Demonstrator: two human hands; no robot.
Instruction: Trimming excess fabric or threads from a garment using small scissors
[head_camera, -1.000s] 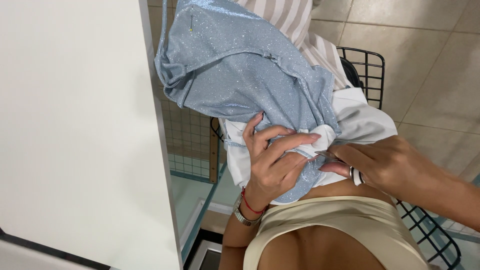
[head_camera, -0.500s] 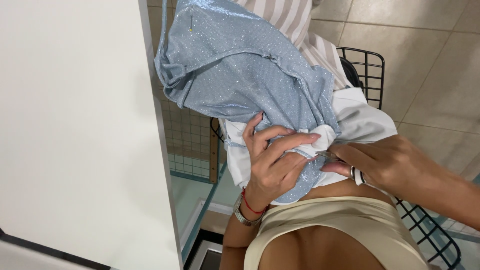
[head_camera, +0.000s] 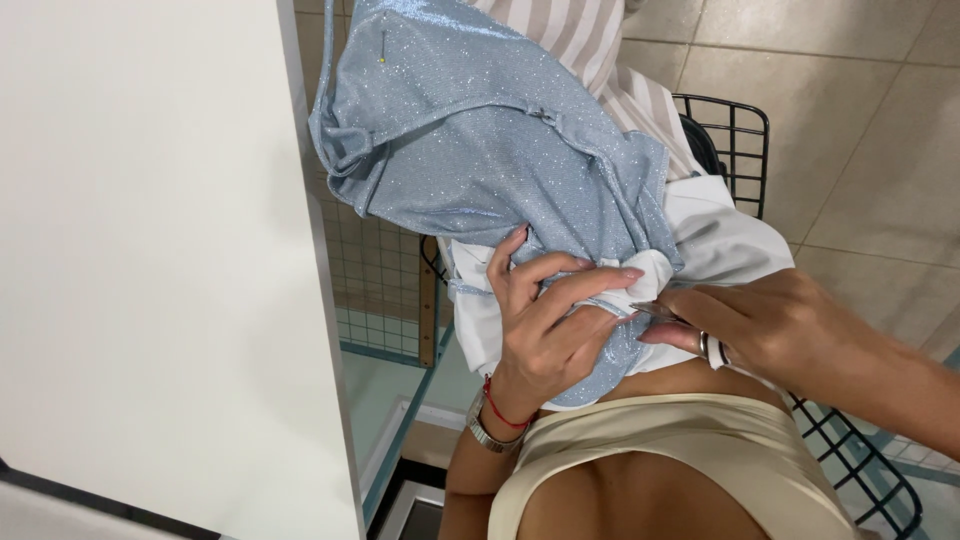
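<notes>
Pinching a gathered fold of the pale blue glittery knit garment (head_camera: 480, 150) with our left hand (head_camera: 545, 320), we are keeping the fingers curled closed around the bunched cloth, index finger laid across the top of the fold. Our right hand (head_camera: 770, 325) is coming in from the side, thumb and forefinger nearly closed on a thin silvery tool (head_camera: 655, 310); whether it is a needle, pin or small blade we cannot tell. The blue garment is draping from the top of the frame down over the white fabric piece (head_camera: 720, 235) and onto our lap, beside the white tabletop (head_camera: 150, 250). We are judging the knit as light, limp and stretchy, with a slightly slick sparkle finish, so it is likely sliding unless gripped in a tight pinch close to the working point. A yellow-headed pin (head_camera: 383, 58) is sitting in the cloth near the top, so we are rating that area a poor place to grab. The black wire chair (head_camera: 740, 130) is standing behind.
</notes>
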